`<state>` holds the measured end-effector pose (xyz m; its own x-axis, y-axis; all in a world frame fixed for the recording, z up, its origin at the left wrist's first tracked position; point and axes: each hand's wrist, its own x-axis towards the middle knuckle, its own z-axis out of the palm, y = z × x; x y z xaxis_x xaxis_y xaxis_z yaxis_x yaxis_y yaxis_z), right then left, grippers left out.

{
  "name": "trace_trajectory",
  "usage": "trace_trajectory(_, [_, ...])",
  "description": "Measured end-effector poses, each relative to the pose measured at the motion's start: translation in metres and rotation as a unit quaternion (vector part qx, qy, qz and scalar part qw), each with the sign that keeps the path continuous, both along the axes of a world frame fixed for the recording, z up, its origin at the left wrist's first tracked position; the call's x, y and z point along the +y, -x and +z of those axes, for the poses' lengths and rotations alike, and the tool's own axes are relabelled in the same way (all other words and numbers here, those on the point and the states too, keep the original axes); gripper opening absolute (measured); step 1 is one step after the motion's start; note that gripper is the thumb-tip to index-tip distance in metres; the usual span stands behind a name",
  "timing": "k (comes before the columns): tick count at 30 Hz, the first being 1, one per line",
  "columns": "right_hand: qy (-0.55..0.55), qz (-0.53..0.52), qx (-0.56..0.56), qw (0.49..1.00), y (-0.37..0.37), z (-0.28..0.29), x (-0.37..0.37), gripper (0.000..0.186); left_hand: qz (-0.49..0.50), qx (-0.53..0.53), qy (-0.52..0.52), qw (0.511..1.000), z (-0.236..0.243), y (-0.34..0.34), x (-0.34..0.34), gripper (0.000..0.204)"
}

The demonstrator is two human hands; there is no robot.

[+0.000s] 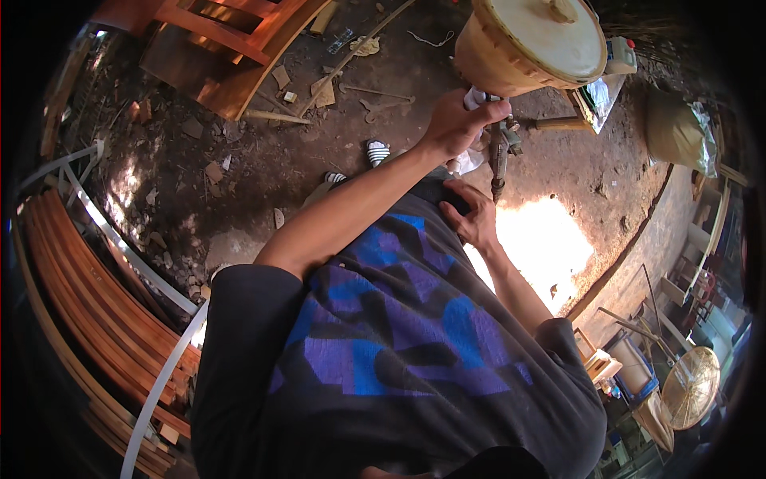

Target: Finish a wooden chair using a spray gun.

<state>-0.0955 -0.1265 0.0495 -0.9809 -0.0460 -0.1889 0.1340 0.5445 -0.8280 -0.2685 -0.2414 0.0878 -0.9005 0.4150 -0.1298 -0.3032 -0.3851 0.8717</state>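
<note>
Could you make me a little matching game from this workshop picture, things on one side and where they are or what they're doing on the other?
Things:
1. left hand
2. right hand
3. round woven basket
4. stacked wooden slats

Places or states:
A. along the left edge
B. resting on the dark shirt
C. top of the picture, pale lid up
D. closed on the spray gun

Pairs: 1-D, 2-B, 3-C, 4-A

At the top centre, the left hand (456, 121) grips a white cloth (475, 97) under a round pale wooden drum (511, 48). Just below, the right hand (471, 214) rests on the dark patterned shirt (399, 335) beside a hanging metal tool (499, 160).
</note>
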Motion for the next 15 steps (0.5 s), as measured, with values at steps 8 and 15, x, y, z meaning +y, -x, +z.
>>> trace_trajectory(8, [-0.032,-0.013,0.007,0.999,-0.012,0.020,0.008,0.043,-0.014,-0.008,-0.007,1.000,0.011,-0.002,0.006,0.039])
trace_trajectory(15, [-0.107,-0.147,0.112,0.977,-0.028,0.044,0.024,0.022,-0.029,-0.009,0.015,0.999,0.027,-0.003,0.009,0.039])
